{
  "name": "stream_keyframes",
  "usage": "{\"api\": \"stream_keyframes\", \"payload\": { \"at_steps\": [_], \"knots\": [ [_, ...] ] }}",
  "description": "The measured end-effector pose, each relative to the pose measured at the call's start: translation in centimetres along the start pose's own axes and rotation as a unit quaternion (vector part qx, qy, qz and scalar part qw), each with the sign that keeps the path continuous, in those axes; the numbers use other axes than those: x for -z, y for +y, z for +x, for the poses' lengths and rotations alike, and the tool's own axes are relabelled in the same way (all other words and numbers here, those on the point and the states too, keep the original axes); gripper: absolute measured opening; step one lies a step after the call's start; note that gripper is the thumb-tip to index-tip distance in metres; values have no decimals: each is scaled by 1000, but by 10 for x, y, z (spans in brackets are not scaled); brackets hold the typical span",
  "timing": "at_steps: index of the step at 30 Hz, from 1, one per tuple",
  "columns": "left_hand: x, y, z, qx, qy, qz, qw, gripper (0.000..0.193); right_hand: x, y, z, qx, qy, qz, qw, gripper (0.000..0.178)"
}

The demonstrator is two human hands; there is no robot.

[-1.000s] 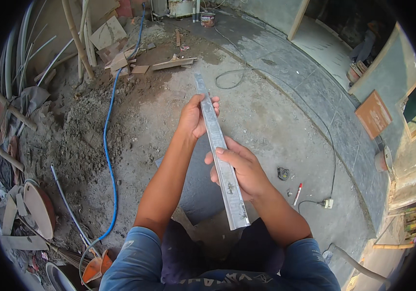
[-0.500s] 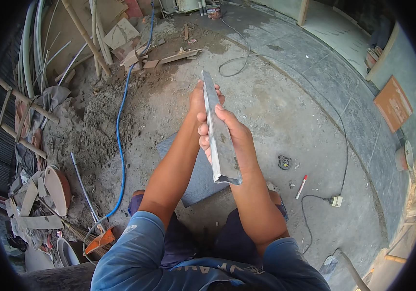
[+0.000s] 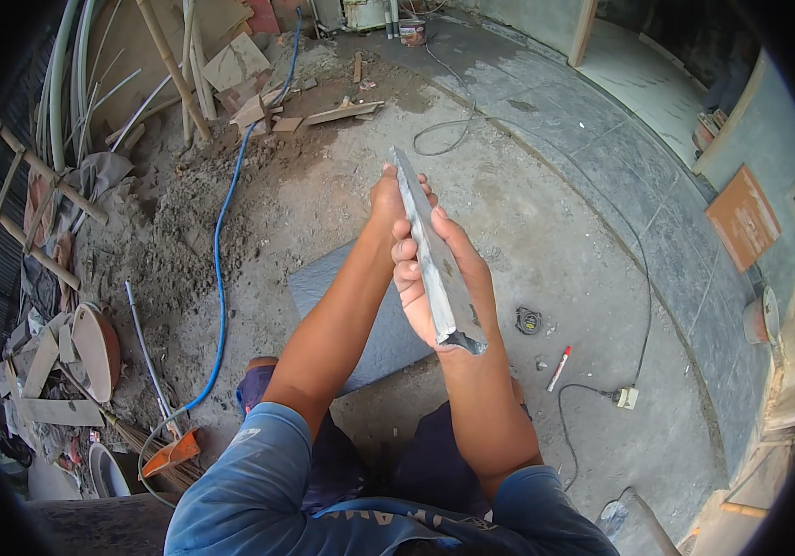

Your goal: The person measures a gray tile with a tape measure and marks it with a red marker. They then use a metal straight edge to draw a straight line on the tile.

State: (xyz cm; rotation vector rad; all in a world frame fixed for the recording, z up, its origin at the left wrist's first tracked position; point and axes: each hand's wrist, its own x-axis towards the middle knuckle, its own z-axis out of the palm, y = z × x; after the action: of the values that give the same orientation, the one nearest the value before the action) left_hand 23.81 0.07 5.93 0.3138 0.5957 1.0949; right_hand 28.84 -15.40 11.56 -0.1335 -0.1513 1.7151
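Observation:
A long, narrow grey strip [image 3: 436,255] with a rough whitish edge slants away from me, its nearer end tilted toward me. Whether it is tile or metal I cannot make out. My left hand [image 3: 385,199] is closed round its far part. Nearer to me, my right hand [image 3: 472,278] grips the strip, with fingers along the left edge and the thumb on the right. Beneath my forearms a dark grey square tile [image 3: 374,338] lies on the ground, partly hidden. Right of it are a tape measure [image 3: 528,321] and a red-and-white marker [image 3: 559,368].
A blue hose [image 3: 220,269] runs down the left side past rubble and a bamboo ladder [image 3: 22,199]. A dark cable [image 3: 634,241] with a plug [image 3: 626,398] curves across the right. A brown board [image 3: 743,218] leans at the right wall.
Both hands and the strip have shifted slightly right and down in view, and the strip has turned a little. The grip is the same. The surroundings have moved slightly left with the view.

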Motion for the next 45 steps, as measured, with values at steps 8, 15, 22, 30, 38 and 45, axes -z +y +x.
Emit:
{"api": "stream_keyframes", "payload": {
  "at_steps": [8, 15, 22, 30, 38, 45],
  "knots": [
    [-7, -7, -4, 9, 12, 49, 999, 41, 1, -6, 0, 23, -20, 10, 999, 33],
    [-10, -13, -8, 2, 33, 79, 996, 43, 1, -9, -1, 28, -18, 26, 999, 33],
    [-14, -18, -14, -4, 23, 80, 997, 47, 5, -13, -2, 19, -32, 42, 998, 34],
    [-11, -21, 1, 11, 42, 47, 998, 49, 6, -14, -2, 16, -42, 59, 997, 36],
    [-11, -20, 4, 0, 65, -2, 998, 48, 7, -12, -1, -9, -53, 79, 995, 36],
    [-10, -20, 7, -24, 67, 4, 997, 20, 9, -10, 1, 1, -53, 87, 995, 36]
  ]
}}
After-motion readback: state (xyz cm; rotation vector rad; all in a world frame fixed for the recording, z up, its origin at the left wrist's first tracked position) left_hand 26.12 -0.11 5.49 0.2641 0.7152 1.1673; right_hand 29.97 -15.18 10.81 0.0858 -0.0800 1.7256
